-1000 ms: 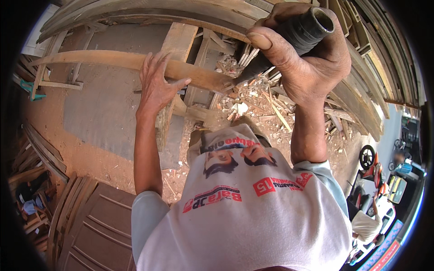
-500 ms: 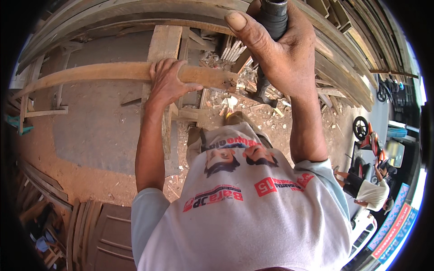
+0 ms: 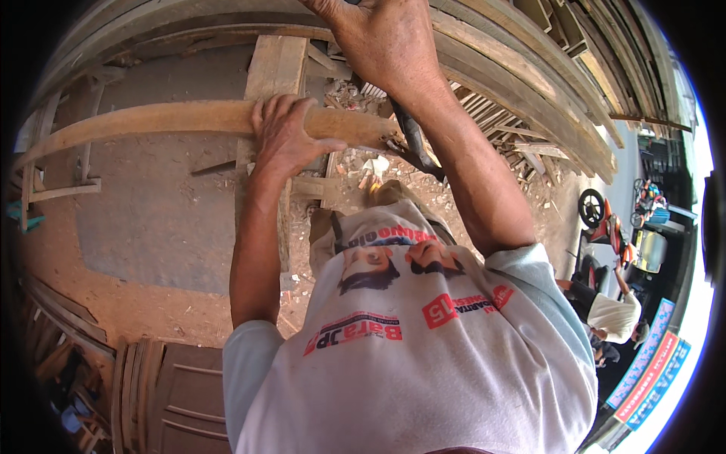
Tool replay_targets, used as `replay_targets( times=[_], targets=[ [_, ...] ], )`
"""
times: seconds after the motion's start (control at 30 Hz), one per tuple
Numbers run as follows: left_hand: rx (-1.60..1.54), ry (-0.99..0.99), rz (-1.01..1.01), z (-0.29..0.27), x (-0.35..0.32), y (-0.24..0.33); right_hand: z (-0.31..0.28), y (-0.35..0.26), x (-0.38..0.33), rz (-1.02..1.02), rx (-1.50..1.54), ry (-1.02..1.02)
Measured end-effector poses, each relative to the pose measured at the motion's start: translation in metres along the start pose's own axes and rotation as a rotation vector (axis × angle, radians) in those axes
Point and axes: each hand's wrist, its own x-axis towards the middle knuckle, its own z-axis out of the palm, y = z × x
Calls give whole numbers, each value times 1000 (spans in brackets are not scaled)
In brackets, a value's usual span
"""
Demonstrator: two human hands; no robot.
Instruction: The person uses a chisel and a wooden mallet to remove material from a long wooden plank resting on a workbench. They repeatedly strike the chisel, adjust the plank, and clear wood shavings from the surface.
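Steadying curved wooden plank [image 3: 151, 121] under our left hand [image 3: 283, 140], fingers clamped over it; right hand [image 3: 382, 38] raised just beyond, grip hidden; we judge firm downward pressure best

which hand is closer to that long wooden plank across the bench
Left. The left hand grips the plank directly; the right hand is raised beyond it, near the picture's top.

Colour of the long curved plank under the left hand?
Pale yellowish-tan bare wood: the long curved wooden plank gripped by the left hand, seen in the head view.
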Motion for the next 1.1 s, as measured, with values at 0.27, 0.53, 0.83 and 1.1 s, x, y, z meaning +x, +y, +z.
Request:
replay_targets(
  times=[0.27,0.53,0.83,1.1],
  targets=[
    [23,9,3,6,8,1,17,25,26,100,-26,145],
    [-15,32,9,5,8,0,73,30,31,216,-114,-243],
    [73,-35,-30,2,10,3,110,38,23,227,-138,-533],
    [76,-81,-45,-2,5,3,-8,-3,0,-18,338,-235]
  ],
)
